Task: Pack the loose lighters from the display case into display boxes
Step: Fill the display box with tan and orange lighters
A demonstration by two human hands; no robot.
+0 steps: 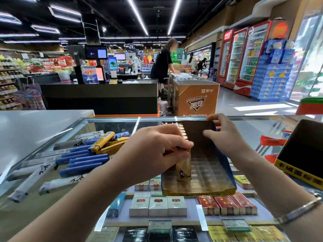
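At the bottom of the frame, cigarette packs lie in rows under the glass top of the counter. The right forearm, lower right, wears a silver bracelet. Just above the packs, at centre, an open display box with a clear gridded tray rests on the glass. The left hand has its grip closed on the top of a gold lighter, which stands upright in a slot on the left side of the tray. Behind the left hand a row of metal lighter tops fills the box's far left column. The right hand pinches the box's dark back flap at centre, fingers narrow around its edge. At the left of the frame, loose lighters lie in a heap on the glass: blue, white and yellow. A second, empty yellow box sits at the right edge. Farther up, a checkout desk and an orange freezer stand, with a person in black leaning over it.
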